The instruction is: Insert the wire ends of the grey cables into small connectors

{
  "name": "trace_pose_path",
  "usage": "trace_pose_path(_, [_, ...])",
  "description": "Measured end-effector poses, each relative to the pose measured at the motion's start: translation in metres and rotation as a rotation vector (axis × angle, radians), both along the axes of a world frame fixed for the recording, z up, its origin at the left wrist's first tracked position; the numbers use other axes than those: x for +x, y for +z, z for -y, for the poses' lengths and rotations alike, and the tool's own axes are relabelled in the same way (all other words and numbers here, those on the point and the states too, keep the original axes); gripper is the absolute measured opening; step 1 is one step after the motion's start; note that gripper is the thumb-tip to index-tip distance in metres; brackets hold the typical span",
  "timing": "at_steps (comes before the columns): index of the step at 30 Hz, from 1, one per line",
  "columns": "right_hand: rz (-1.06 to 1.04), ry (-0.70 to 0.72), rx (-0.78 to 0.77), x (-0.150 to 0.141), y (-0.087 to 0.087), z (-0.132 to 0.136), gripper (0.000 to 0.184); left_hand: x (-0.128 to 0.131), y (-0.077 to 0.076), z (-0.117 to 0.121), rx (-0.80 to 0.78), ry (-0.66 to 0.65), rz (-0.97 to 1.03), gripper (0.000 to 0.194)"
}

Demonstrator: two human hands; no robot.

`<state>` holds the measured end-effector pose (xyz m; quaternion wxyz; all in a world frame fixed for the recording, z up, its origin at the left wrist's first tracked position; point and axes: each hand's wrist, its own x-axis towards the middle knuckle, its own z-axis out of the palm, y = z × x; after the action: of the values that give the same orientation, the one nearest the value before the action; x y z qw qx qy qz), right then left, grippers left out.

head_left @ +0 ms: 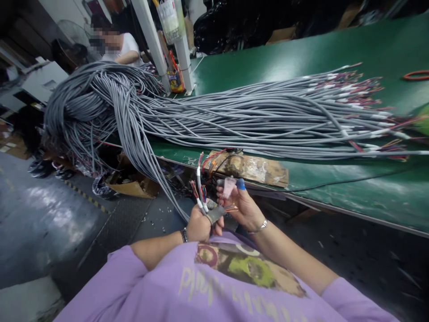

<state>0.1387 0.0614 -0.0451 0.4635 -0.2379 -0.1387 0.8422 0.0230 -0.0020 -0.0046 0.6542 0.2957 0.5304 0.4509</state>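
My left hand (200, 224) is closed around several grey cables (176, 203), whose white-banded ends with coloured wires stick up above the fist. A darker grey piece (216, 214), with thin bare-looking wires fanning out to the right, also lies in this grip. Close beside it, my right hand (246, 206) has its fingers pinched together near the wire ends. Pinkish-white wrapping (229, 187) covers one finger and a blue covering (240, 184) caps another tip. What the right fingertips hold, if anything, is too small to make out.
A long bundle of grey cables (234, 112) lies across the green table (335, 188). At its front edge is a wooden board (264, 169) with wires. White posts (186, 62) rise behind. A cardboard box (137, 183) stands below left; a person (125, 47) sits beyond.
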Motion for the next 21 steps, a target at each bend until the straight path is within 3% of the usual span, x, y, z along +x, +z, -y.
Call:
trace_pose_path(4, [0.014, 0.039, 0.055, 0.004, 0.009, -0.001, 0.042, -0.004, -0.007, 0.003, 0.010, -0.016, -0.001, 0.045])
trace_pose_path(9, [0.138, -0.012, 0.053, 0.006, 0.014, -0.002, 0.041, -0.003, -0.006, 0.000, 0.016, 0.009, 0.002, 0.047])
trace_pose_path(17, [0.596, -0.346, 0.275, 0.001, 0.013, 0.005, 0.049, 0.002, 0.005, -0.005, -0.022, 0.089, 0.006, 0.050])
trace_pose_path(21, [0.439, -0.198, 0.198, -0.003, 0.018, 0.003, 0.053, 0.002, 0.005, -0.006, -0.029, 0.092, 0.002, 0.050])
